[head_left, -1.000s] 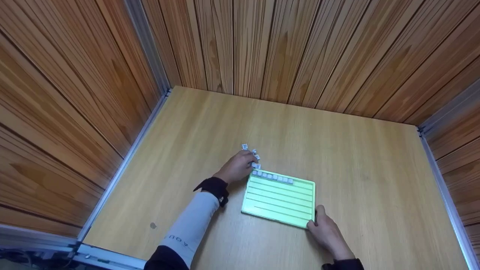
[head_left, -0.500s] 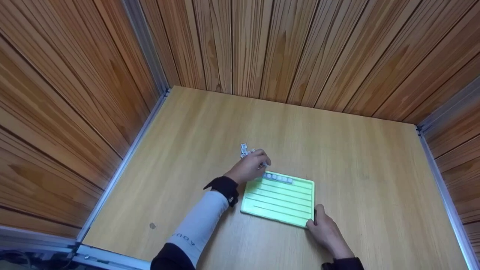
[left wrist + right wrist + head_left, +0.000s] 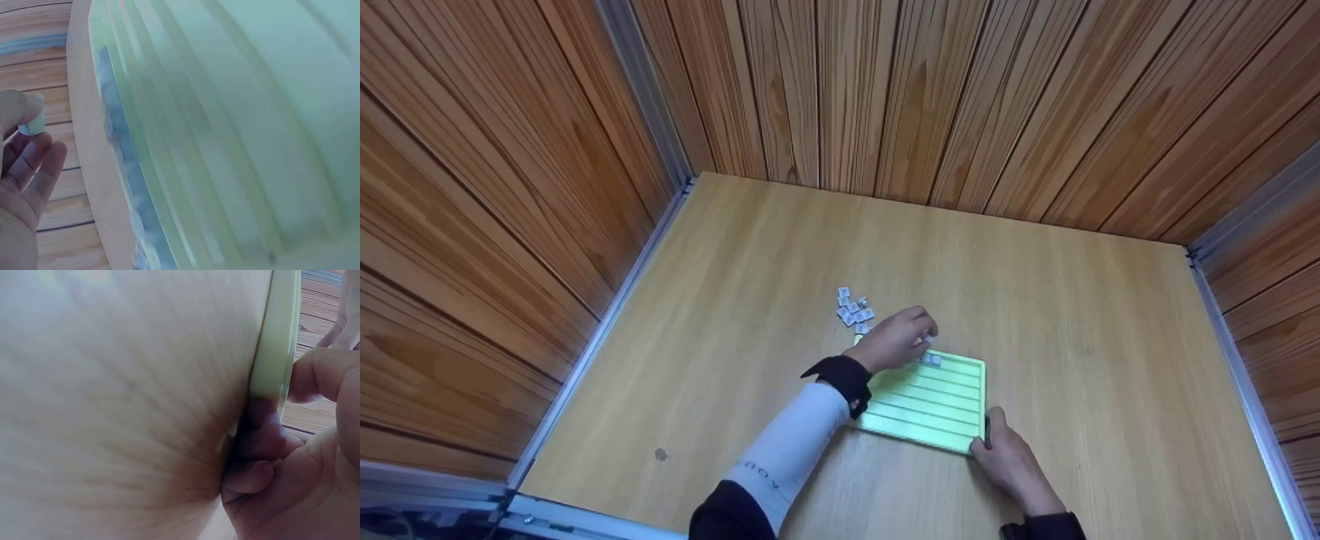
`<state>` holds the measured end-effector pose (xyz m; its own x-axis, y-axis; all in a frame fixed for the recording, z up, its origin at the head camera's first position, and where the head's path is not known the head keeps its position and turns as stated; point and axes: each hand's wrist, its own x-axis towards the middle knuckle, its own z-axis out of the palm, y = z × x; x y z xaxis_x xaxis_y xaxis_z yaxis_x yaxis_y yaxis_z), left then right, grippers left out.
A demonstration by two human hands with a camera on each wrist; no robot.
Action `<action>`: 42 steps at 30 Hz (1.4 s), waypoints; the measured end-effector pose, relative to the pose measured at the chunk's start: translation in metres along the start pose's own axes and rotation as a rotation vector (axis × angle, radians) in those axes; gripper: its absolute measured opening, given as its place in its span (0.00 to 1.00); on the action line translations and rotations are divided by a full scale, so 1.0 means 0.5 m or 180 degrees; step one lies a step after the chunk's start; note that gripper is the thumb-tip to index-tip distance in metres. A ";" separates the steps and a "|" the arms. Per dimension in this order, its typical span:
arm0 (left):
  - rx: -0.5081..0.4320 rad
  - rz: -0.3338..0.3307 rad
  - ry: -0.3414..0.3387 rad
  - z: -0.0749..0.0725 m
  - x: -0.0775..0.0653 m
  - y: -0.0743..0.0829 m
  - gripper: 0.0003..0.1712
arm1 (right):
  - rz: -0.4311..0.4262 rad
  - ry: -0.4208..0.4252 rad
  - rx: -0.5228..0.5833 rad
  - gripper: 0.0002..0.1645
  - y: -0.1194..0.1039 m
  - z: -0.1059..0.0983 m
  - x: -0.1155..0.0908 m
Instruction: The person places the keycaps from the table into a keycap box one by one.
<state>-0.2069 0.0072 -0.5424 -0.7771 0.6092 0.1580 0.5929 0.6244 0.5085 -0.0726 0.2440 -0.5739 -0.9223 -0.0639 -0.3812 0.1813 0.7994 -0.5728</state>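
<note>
Between thumb and fingertips my left hand (image 3: 894, 341) pinches a small white cube (image 3: 35, 125), held above the far edge of a light green ridged tray (image 3: 930, 405). A row of similar cubes (image 3: 126, 152) sits in the tray's farthest groove, partly covered by the left hand in the head view. My right hand (image 3: 1014, 463) grips the near right corner of the tray. In the right wrist view its thumb lies on the upper side of the rim (image 3: 275, 354) and its curled fingers (image 3: 261, 441) are at the underside.
Several loose white cubes with dark marks (image 3: 853, 309) lie in a cluster on the wooden table (image 3: 1080, 337), just beyond the tray's far left corner. Wood-panelled walls (image 3: 915, 97) stand at the back and both sides. A dark spot (image 3: 661, 454) marks the table at left.
My left hand has moved right from the loose cubes along the tray's far edge, carrying a cube. More of the loose cluster shows now. The right hand keeps its grip on the corner.
</note>
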 end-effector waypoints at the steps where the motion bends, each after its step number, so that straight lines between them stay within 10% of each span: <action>1: 0.0014 0.0003 -0.0014 0.003 0.004 0.004 0.10 | 0.0000 0.0003 -0.0004 0.20 0.000 0.000 0.001; 13: 0.0342 0.0395 -0.0083 0.043 0.047 0.039 0.10 | 0.0034 0.0022 -0.0009 0.20 0.000 0.003 0.002; 42: 0.0848 0.0185 -0.0369 0.089 0.047 0.050 0.13 | 0.0055 0.0005 -0.0044 0.21 -0.002 0.001 0.004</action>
<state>-0.2010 0.0591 -0.5636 -0.7201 0.6899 0.0748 0.6821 0.6839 0.2588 -0.0743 0.2427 -0.5747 -0.9196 -0.0491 -0.3898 0.1925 0.8086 -0.5560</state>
